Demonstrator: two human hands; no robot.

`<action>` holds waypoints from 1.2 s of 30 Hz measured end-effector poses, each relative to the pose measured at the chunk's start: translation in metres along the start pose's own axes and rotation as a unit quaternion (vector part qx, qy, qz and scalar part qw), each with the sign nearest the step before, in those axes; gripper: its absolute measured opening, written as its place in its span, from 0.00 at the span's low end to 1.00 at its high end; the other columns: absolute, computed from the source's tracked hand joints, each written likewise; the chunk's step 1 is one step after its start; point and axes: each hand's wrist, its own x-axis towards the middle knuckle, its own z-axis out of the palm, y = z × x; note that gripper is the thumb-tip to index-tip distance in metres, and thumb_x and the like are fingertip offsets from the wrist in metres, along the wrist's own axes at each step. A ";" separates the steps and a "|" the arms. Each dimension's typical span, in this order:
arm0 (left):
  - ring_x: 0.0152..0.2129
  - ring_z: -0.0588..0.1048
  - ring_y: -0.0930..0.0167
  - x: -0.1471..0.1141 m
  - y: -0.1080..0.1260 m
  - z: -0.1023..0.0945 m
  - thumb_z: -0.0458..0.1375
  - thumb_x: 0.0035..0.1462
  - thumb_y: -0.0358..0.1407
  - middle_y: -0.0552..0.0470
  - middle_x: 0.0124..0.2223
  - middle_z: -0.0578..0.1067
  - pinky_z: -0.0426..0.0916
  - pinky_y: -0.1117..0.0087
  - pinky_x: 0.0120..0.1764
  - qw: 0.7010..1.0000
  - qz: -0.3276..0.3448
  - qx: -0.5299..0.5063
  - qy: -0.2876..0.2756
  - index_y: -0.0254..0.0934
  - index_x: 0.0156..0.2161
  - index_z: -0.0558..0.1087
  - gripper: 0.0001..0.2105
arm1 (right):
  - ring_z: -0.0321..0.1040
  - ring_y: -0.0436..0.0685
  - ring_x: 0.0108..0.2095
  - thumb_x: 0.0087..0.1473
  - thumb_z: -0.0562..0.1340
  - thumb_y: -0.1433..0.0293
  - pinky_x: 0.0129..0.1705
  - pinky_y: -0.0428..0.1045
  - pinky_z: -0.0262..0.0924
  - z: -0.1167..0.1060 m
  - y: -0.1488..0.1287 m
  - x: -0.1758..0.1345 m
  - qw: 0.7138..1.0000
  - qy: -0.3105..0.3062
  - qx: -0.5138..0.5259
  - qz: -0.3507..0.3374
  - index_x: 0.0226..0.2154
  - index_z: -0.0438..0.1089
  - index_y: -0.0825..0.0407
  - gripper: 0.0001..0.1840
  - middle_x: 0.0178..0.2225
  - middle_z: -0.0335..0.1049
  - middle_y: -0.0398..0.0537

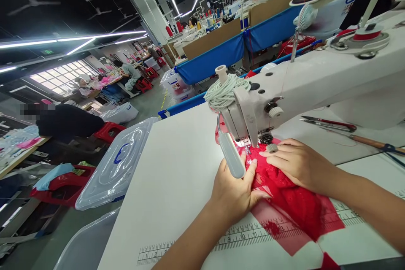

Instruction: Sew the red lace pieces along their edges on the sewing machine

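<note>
Sewing floor, white table [164, 168]: machine [303, 88] with red cloth [284, 194] at its foot [247, 150].

Clear box [126, 164], blue handle, beside table. Ruler [155, 254] printed along near edge; legible: 1, 2, 3, later 9, 10, 11, and 13 through sheer cloth. Left hand [229, 192]: spread, fingers and thumb resting on cloth's left side, not closed; nearer hand to foot, fingertips just beside it. Cloth: between hands, bunched; long axis from foot down and right towards near edge, tail ends sheer. Right hand [303, 166]: fingers laid over cloth's right side, pointing left to foot; thumb hidden, cannot tell whether it pinches. Snips [329, 124], right, apart from hands. Machine brand: none legible.
</note>
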 end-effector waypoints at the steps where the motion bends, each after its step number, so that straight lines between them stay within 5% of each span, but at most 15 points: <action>1: 0.49 0.74 0.54 0.000 -0.001 0.000 0.42 0.67 0.59 0.34 0.57 0.73 0.70 0.50 0.52 1.000 -0.003 0.000 -0.002 0.31 0.58 0.73 0.35 | 0.71 0.54 0.33 0.58 0.49 0.82 0.43 0.52 0.60 0.000 0.001 0.000 1.000 -0.002 0.001 0.001 0.36 0.73 0.53 0.18 0.32 0.78 0.47; 5: 0.50 0.73 0.55 0.003 -0.003 -0.005 0.32 0.68 0.58 0.33 0.52 0.75 0.71 0.52 0.51 0.999 0.036 -0.033 -0.015 0.28 0.57 0.73 0.40 | 0.71 0.54 0.34 0.60 0.49 0.81 0.45 0.52 0.61 -0.001 0.001 0.001 1.000 -0.007 0.011 -0.008 0.39 0.73 0.54 0.18 0.33 0.78 0.47; 11: 0.28 0.73 0.67 0.008 0.002 -0.012 0.36 0.72 0.52 0.44 0.36 0.74 0.70 0.67 0.28 0.995 0.057 -0.063 -0.057 0.30 0.47 0.75 0.32 | 0.69 0.56 0.47 0.64 0.50 0.80 0.51 0.56 0.59 -0.004 -0.005 -0.008 0.999 -0.015 0.041 -0.023 0.44 0.74 0.52 0.18 0.47 0.78 0.49; 15: 0.31 0.74 0.66 0.008 0.005 -0.014 0.33 0.72 0.51 0.42 0.38 0.74 0.72 0.65 0.32 0.995 0.023 -0.084 -0.055 0.31 0.43 0.74 0.32 | 0.70 0.55 0.48 0.66 0.49 0.78 0.49 0.55 0.60 -0.004 -0.009 -0.012 0.996 -0.042 0.071 -0.025 0.37 0.74 0.51 0.18 0.43 0.78 0.48; 20: 0.41 0.75 0.60 0.008 0.007 -0.015 0.35 0.68 0.59 0.36 0.46 0.74 0.74 0.60 0.41 0.993 0.017 -0.110 -0.047 0.31 0.42 0.73 0.35 | 0.71 0.55 0.46 0.67 0.50 0.76 0.48 0.55 0.61 -0.006 -0.012 -0.007 0.995 -0.033 0.082 -0.034 0.41 0.74 0.50 0.17 0.41 0.79 0.48; 24: 0.38 0.77 0.61 0.003 0.006 -0.011 0.38 0.70 0.55 0.36 0.46 0.76 0.76 0.62 0.36 0.994 -0.003 -0.090 -0.066 0.24 0.54 0.69 0.34 | 0.72 0.54 0.43 0.67 0.50 0.77 0.48 0.54 0.62 -0.006 -0.012 -0.006 0.995 -0.037 0.088 -0.040 0.43 0.73 0.51 0.17 0.39 0.79 0.48; 28: 0.45 0.77 0.58 -0.002 0.001 -0.011 0.39 0.72 0.51 0.31 0.54 0.74 0.77 0.59 0.41 0.994 -0.008 -0.085 -0.070 0.24 0.59 0.68 0.31 | 0.73 0.54 0.42 0.67 0.51 0.77 0.47 0.53 0.63 -0.004 -0.010 -0.008 0.995 -0.034 0.092 -0.038 0.45 0.73 0.51 0.16 0.40 0.79 0.49; 36: 0.40 0.77 0.58 -0.003 -0.002 -0.015 0.44 0.68 0.56 0.35 0.43 0.77 0.76 0.57 0.41 0.994 -0.015 -0.075 -0.077 0.29 0.54 0.74 0.32 | 0.74 0.55 0.42 0.67 0.51 0.76 0.46 0.54 0.65 -0.001 -0.010 -0.009 0.996 -0.015 0.077 -0.035 0.40 0.73 0.50 0.16 0.38 0.79 0.50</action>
